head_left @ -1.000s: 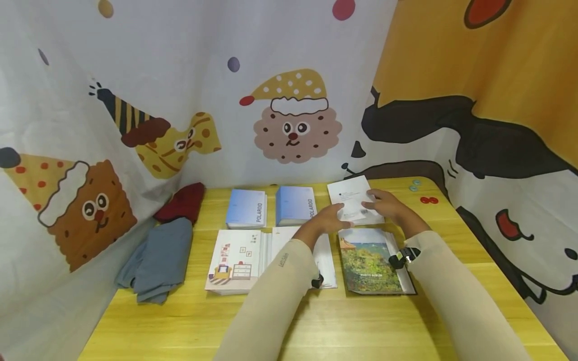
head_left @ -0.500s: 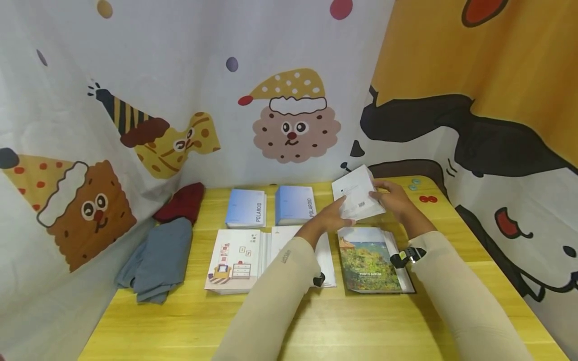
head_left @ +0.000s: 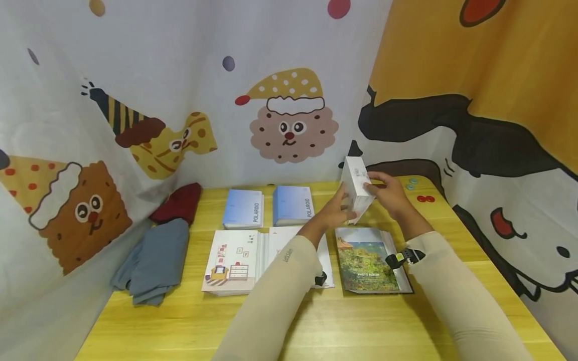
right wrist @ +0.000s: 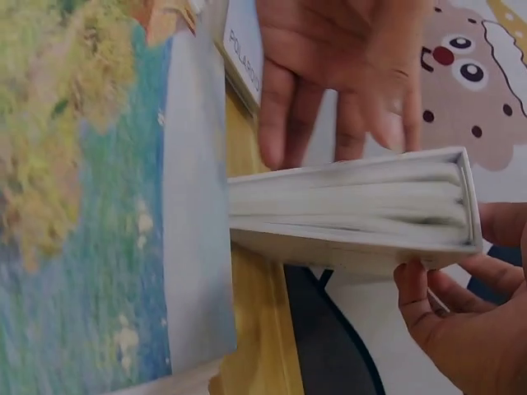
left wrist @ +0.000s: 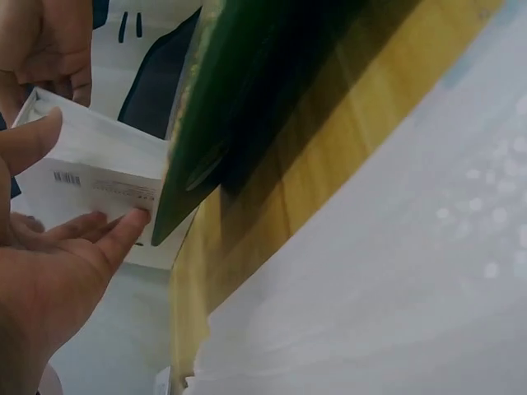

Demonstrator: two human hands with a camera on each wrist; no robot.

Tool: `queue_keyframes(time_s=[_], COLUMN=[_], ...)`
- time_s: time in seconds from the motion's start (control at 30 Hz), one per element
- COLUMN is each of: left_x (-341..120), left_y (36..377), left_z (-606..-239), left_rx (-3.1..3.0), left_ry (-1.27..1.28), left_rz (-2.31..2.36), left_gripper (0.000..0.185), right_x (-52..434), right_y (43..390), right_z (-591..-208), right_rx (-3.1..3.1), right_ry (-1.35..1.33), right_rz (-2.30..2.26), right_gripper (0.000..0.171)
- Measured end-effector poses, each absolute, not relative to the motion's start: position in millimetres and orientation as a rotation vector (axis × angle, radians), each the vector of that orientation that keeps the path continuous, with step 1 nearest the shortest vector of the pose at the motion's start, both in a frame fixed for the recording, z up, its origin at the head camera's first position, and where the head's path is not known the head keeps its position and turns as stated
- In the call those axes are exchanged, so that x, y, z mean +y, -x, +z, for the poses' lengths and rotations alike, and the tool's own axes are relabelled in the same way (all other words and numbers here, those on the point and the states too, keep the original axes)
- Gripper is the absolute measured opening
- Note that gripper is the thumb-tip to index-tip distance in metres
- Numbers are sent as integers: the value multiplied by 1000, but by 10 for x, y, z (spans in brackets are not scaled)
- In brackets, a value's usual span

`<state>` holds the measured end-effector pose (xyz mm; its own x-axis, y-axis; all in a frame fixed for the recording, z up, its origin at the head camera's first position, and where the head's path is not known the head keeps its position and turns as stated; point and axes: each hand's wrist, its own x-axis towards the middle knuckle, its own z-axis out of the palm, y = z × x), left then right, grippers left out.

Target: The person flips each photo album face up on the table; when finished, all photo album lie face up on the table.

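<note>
Left blue album (head_left: 244,209), far row on the worktop: "POLAROID" in dark capitals, running up its right edge.
Right blue album (head_left: 292,205), just beside it: the same "POLAROID" along its right edge; the right wrist view shows part of the word.
Landscape album (head_left: 370,259), near right: a line of small white capitals low on the cover, "PHOTO ALBUM" as far as it reads.
White album (left wrist: 90,185), held up: a barcode and fine print on its cover, too small to read.
Left sleeve (head_left: 275,286): a small dark word, illegible.
</note>
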<state>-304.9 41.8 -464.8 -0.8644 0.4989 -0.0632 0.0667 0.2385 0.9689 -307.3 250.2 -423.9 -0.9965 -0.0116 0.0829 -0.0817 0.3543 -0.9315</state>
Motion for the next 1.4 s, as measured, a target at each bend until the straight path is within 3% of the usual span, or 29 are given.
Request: queue_keyframes(time_s=[0.33, 0.57, 0.7, 0.87, 1.13, 1.4], left_x=[293, 177, 149, 161, 224, 246], left_y=[3108, 3190, 3182, 3172, 3122, 3097], left_z=[-4603, -4551, -4589, -4664, -4692, -4696], left_rx=[2178, 2530, 2656, 2598, 2539, 2531], left_ry=[-564, -483, -398, -444, -377, -340], left_rz=[1850, 1641, 1449, 1463, 1328, 1251], left_gripper=[112, 89, 87, 73, 88, 86], right_x=[2354, 2407, 2448, 2499, 2543, 2499], right_y=[3078, 3113, 3105, 3107, 3121, 3094], right_z=[-4285, -4467, -4551, -4603, -4633, -4641], right_rx=[-2595, -2858, -3026, -3112, -3163, -3205], right_ry=[-338, -393, -337, -229, -115, -107], right_rz=[1822, 1758, 1558, 1458, 1258, 1049], right_gripper=[58, 60, 65, 71, 73, 71])
